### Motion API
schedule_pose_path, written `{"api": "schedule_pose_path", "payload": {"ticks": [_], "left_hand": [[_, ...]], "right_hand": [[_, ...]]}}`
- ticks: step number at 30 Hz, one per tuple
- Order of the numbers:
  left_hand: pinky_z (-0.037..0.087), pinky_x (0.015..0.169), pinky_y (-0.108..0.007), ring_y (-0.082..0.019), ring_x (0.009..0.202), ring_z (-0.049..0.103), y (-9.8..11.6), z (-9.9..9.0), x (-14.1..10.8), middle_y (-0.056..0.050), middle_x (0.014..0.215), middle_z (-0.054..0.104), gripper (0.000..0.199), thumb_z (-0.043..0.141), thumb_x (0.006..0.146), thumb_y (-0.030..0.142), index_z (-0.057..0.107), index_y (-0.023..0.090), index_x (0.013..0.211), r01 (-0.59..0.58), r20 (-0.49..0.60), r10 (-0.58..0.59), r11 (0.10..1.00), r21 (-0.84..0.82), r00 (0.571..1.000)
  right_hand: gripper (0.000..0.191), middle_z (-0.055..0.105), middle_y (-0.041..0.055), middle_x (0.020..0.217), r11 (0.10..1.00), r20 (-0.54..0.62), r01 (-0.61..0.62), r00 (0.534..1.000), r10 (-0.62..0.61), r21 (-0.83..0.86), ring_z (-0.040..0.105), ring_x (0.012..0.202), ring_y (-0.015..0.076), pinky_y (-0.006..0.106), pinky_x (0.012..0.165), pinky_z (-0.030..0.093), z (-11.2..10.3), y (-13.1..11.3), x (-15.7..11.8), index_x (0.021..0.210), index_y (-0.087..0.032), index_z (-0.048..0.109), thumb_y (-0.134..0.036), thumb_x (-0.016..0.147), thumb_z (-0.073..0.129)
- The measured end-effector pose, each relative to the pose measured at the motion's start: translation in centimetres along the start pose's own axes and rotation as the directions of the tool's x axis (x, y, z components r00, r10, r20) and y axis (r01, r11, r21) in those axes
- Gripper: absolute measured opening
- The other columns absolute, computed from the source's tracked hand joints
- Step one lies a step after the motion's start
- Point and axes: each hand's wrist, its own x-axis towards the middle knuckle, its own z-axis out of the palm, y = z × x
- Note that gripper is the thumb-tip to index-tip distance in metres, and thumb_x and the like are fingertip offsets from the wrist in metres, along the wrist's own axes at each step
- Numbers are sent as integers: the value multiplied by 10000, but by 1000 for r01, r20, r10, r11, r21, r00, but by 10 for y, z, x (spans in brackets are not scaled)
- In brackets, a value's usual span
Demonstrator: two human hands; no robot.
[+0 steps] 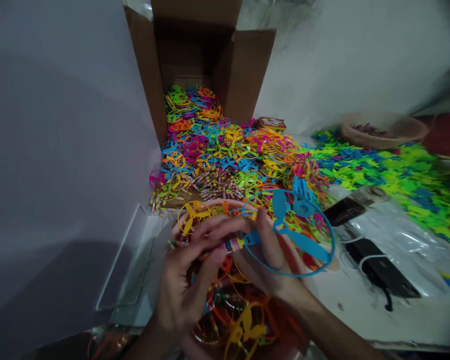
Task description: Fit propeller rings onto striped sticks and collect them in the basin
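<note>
Your left hand (182, 287) is curled round the striped stem (234, 244) of a blue spinner (300, 244), its fingers closed and reaching across. Your right hand (273, 265) meets the stem from the far side, thumb and fingers pressed in near the blue hub (the exact contact is partly hidden). Work in hand: this one spinner, held by both hands above a round bowl (213, 202) of yellow and orange spinners (243, 325).

Count: 2 hands; 1 spinner held; 1 bowl; 1 cardboard box (195, 50), standing open on the desk (345, 312); 1 woven basket (382, 131); 1 black pouch (378, 265). Loose spinners (206, 145) fill the space before the box, too many and too overlapped to count. A pile of striped sticks (213, 182) lies among them, also uncountable. To the right lies a spread of green and blue foam shapes (408, 175).
</note>
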Motion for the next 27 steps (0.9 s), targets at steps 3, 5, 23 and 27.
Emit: {"api": "schedule_pose_path", "payload": {"ticks": [3, 5, 23, 27], "left_hand": [[405, 419, -190, -95, 436, 500, 7, -4, 0, 27, 509, 571, 237, 619, 960, 358, 761, 194, 866, 116, -56, -121, 989, -87, 991], [382, 412, -192, -88, 421, 451, 9, -3, -3, 40, 481, 516, 240, 621, 955, 365, 749, 183, 865, 126, -143, -139, 987, -97, 980], [508, 462, -168, -102, 479, 611, 12, -4, -3, 24, 607, 671, 164, 618, 955, 303, 753, 229, 1010, 43, -21, -44, 998, -43, 999], [502, 469, -173, -104, 499, 620, 9, -11, 4, 17, 638, 693, 165, 613, 962, 303, 753, 226, 1004, 7, 60, -7, 1000, -7, 998]], "right_hand": [[345, 765, 44, 1069, 980, 80, -103, 993, 91, 171, 672, 1160, 306, 503, 1000, 536, -3, -13, 8, 932, -340, 785, -658, 851, 680], [259, 771, 24, 1089, 968, 28, -110, 994, 106, 224, 694, 1113, 291, 510, 1012, 531, -11, -13, 6, 953, -347, 781, -533, 776, 809], [78, 805, 16, 862, 983, -240, 16, 970, 29, 183, 750, 832, 250, 434, 882, 586, 14, -17, -9, 843, -322, 832, -395, 816, 826], [81, 805, 13, 875, 976, -238, 37, 971, 15, 215, 749, 849, 237, 415, 892, 584, 18, -13, -9, 825, -303, 827, -382, 835, 812]]}}
